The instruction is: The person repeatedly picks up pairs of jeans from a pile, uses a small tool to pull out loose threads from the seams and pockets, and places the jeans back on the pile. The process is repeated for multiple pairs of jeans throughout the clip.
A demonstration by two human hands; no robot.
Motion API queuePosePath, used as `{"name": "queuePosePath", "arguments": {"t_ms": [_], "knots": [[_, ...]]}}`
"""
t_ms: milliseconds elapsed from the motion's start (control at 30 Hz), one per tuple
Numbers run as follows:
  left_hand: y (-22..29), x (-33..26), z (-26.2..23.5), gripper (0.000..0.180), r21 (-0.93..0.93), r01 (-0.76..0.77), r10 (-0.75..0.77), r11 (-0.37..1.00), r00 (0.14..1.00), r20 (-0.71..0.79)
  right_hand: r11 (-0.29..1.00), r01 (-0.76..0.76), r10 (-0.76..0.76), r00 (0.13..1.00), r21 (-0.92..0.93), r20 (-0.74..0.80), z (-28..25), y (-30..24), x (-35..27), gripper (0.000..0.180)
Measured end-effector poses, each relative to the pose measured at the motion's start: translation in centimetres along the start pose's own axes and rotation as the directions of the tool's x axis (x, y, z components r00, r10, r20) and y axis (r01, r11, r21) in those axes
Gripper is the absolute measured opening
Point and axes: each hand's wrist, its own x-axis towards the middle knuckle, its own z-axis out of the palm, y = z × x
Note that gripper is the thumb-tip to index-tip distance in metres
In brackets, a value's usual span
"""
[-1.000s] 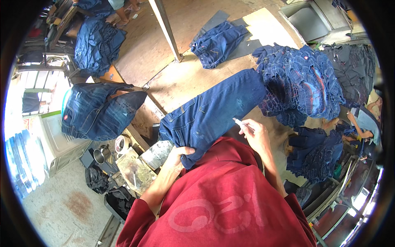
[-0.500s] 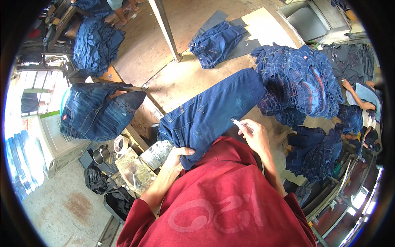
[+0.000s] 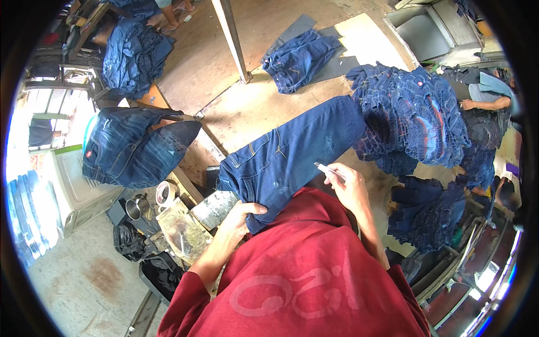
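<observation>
A folded pair of dark blue jeans lies slantwise in front of me, with pale worn marks on its leg. My left hand is closed on the jeans' near left edge, thumb on top. In my right hand a slim white pen-like tool is gripped between the fingers. Its thin tip points left toward the jeans, just over their near edge; whether it touches the cloth I cannot tell.
Another pair of jeans is draped at left. A worn board, a metal mug and a tape roll sit below it. A large denim pile stands at right, near another person's arm. A post rises ahead.
My hands, the jeans and the white tool hold nearly the same places. The view has shifted slightly. At the right, the other person's arm has changed position.
</observation>
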Motion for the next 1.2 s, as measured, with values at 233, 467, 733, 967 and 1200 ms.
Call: {"name": "queuePosePath", "arguments": {"t_ms": [233, 467, 733, 967, 1200], "knots": [[0.1, -0.1, 0.5, 0.052, 0.076, -0.116, 0.119, 0.990, 0.992, -0.041, 0.857, 0.414, -0.467, 0.875, -0.307, -0.125, 1.0, -6.2, 0.2, 0.001], [0.0, 0.2, -0.5, 0.048, 0.174, -0.118, 0.135, 0.978, 0.987, -0.085, 0.732, 0.517, -0.591, 0.805, -0.445, -0.037, 4.7, -10.0, -0.7, 0.015], [0.0, -0.3, 0.4, 0.054, 0.107, -0.180, 0.185, 0.978, 0.982, -0.038, 0.795, 0.441, -0.495, 0.869, -0.418, -0.024, 4.9, -9.9, -1.0, 0.016], [0.4, -0.5, 0.7, 0.052, 0.102, -0.139, 0.143, 0.985, 0.989, -0.033, 0.770, 0.412, -0.494, 0.868, -0.487, -0.045, 4.3, -9.7, -0.7, 0.016], [0.2, -0.3, 0.7, 0.061, 0.099, -0.171, 0.174, 0.980, 0.985, -0.023, 0.785, 0.452, -0.485, 0.874, -0.423, 0.032, 4.7, -9.2, -0.6, 0.024]]}}
